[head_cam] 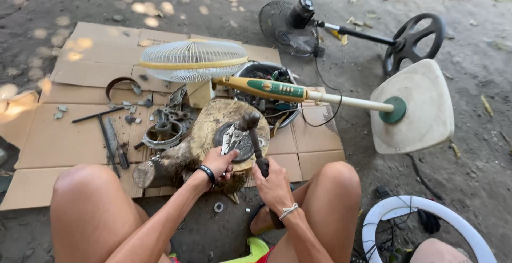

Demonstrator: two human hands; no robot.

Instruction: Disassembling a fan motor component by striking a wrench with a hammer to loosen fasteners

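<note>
My right hand (273, 184) grips the dark handle of a hammer (252, 130), whose head rests over a round metal motor part (240, 144) on a wooden stump (210, 122). My left hand (217, 164) holds pliers (230, 138) clamped at that part's left edge. A black band is on the left wrist, a white cord on the right. My bare knees frame the stump.
A yellow-and-white stand fan (298, 90) lies across the cardboard sheet (53, 135) with its base (413, 108) at right. A black fan (298, 23) lies behind. A metal bowl of parts (269, 106), loose motor pieces (162, 132), rods (109, 140) and a white ring (421, 223) lie around.
</note>
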